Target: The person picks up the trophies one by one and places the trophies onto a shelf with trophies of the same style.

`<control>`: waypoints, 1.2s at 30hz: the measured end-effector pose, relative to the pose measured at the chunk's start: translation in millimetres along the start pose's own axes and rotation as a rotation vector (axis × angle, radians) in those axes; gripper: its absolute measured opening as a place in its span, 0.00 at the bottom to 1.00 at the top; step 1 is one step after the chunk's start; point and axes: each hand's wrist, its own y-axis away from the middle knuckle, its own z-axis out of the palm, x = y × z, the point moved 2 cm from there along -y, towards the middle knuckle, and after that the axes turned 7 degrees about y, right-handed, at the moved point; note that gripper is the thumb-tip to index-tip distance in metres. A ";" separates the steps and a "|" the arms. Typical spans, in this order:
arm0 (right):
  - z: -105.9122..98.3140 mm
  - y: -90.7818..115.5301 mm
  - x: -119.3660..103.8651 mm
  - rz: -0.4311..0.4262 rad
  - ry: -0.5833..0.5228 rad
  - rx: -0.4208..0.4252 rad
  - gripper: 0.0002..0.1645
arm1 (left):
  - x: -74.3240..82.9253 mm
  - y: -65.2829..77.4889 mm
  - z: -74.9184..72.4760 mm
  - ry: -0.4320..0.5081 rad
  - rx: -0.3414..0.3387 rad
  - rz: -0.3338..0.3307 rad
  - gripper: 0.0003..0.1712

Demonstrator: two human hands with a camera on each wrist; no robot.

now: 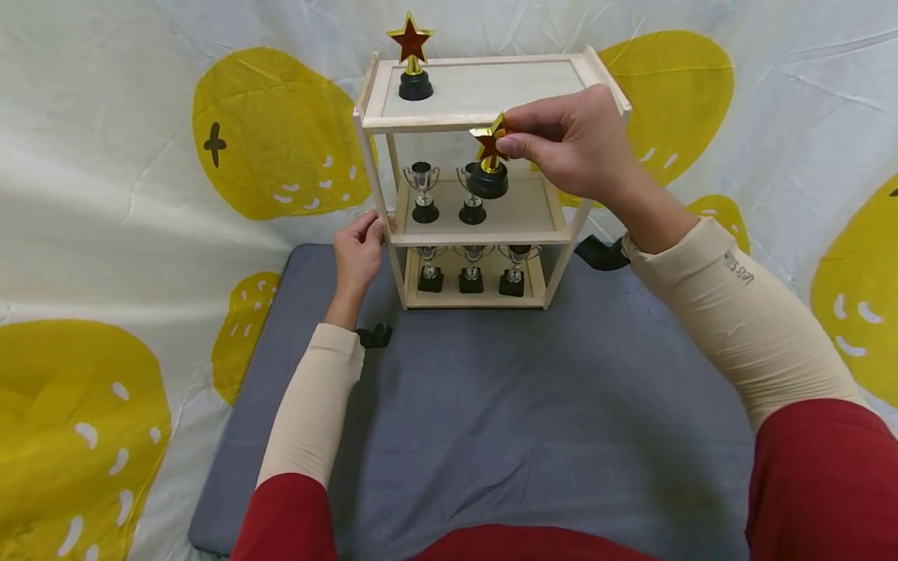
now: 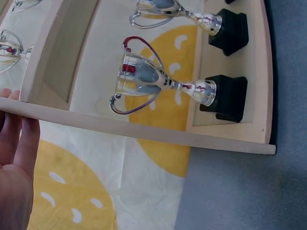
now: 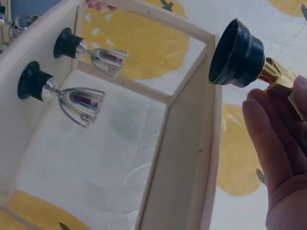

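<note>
My right hand (image 1: pixel 582 140) pinches a gold star trophy (image 1: pixel 489 182) by its red-faced star, with its round black base hanging down. It is in front of the top board's front edge and overlaps a silver cup trophy on the middle shelf. In the right wrist view, the trophy's base (image 3: pixel 236 55) faces the wooden shelf rack (image 3: pixel 184 139). My left hand (image 1: pixel 359 253) holds the rack's left front post (image 1: pixel 374 175) near the middle shelf. The left wrist view shows its fingers (image 2: pixel 28 143) against that post. Another star trophy (image 1: pixel 415 82) stands upright at the top board's left.
Two silver cup trophies (image 1: pixel 424 210) stand on the middle shelf, and three more cups (image 1: pixel 471 280) on the bottom one. Beneath the rack lies a grey padded surface (image 1: pixel 491 405). A white cloth with yellow shapes (image 1: pixel 281 132) hangs behind it.
</note>
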 end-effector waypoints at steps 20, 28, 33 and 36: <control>-14.7 -43.1 9.1 0.115 0.096 -0.013 0.13 | 3.4 1.9 0.0 0.020 0.007 -0.018 0.17; -17.0 -59.9 16.4 0.144 0.173 -0.033 0.16 | 1.9 1.5 0.8 -0.001 0.012 -0.015 0.17; -16.0 -72.6 24.1 0.216 0.236 -0.068 0.19 | 2.3 1.0 0.3 0.004 0.010 -0.013 0.18; -13.9 -78.8 30.1 0.249 0.235 -0.082 0.19 | 2.2 1.0 -0.1 0.013 0.006 -0.018 0.19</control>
